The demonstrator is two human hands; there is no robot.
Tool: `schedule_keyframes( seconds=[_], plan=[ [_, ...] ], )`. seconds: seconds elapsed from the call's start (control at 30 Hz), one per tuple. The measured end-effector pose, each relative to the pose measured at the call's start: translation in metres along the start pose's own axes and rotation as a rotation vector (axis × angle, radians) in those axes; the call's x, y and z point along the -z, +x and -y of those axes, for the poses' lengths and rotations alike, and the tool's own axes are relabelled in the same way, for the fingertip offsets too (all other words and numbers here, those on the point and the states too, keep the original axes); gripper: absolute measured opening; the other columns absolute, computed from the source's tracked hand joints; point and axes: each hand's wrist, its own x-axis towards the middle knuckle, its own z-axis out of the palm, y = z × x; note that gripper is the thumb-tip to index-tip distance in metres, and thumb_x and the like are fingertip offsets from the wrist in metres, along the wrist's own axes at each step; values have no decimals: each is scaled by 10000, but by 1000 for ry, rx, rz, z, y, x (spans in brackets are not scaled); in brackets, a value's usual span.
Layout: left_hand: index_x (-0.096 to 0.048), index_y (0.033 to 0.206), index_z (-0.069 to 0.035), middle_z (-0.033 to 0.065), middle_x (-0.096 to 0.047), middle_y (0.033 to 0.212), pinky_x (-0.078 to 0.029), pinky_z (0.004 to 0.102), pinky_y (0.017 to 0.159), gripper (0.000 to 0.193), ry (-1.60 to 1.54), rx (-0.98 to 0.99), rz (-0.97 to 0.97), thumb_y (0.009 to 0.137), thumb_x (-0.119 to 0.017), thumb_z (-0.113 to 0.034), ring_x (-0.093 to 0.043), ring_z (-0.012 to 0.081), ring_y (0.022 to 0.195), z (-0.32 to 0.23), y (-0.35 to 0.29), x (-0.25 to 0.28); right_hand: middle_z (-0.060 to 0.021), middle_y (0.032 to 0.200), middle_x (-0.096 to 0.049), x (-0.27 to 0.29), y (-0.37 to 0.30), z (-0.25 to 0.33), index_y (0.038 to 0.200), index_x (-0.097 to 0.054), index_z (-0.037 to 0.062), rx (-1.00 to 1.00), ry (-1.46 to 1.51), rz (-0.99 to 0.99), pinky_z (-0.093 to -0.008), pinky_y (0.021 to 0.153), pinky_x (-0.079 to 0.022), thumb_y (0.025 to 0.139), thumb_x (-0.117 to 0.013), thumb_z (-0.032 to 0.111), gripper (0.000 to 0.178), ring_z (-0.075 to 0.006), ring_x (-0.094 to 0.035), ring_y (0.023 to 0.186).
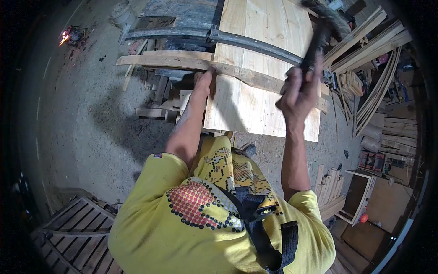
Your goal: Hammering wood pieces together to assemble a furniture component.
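Gripping hammer (319, 32) raised, blurred, right hand (299, 93) has fingers closed round handle; left hand (203, 82) fingers curled, pinching at batten (182, 61), likely steadying nail, too small to confirm; batten lies across pale plank panel (255, 68) on workbench (182, 18).

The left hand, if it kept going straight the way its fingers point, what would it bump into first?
The left hand already rests its fingertips against the long wooden strip lying across the pale boards. Going straight on, it would likely meet that strip first, then the dark curved metal bar beyond, though depth is hard to judge.
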Motion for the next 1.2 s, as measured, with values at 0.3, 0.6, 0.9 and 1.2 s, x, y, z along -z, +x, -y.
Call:
schedule_keyframes(
  seconds=[0.3,0.6,0.9,1.2],
  plan=[
    [-383,1463,59,224,-553,1388,-465,450,1033,962,-82,-30,-42,777,-840,-438,-515,302,1304,17,32,-4,-282,1157,-673,-41,-61,-65,1544,-321,59,-412,-754,1057,-435,925,-504,979,-469,-15,589,-346,-675,1054],
    [-476,1428,27,193,-510,1447,-475,416,1012,901,-3,65,-118,766,-841,-464,-564,286,1252,17,25,-3,-2,699,-464,-45,-18,-13,1564,-251,76,87,142,7,-192,408,-341,1038,-455,40,565,-25,-402,498],
    [-525,1379,39,176,-573,1386,-490,390,993,760,-30,-239,-127,816,-818,-379,-584,278,1217,42,65,-5,-43,802,-578,6,-169,-74,1513,-376,61,-539,-98,480,-290,610,-449,1028,-514,116,507,-105,-525,698],
    [-578,1263,52,164,-682,1159,-588,395,818,690,-248,-5,142,847,-788,-458,-686,267,998,22,19,6,-32,846,-561,111,-247,-75,1391,-483,6,-718,-101,105,-259,650,-440,1000,-568,87,408,-99,-507,753]
  ],
)
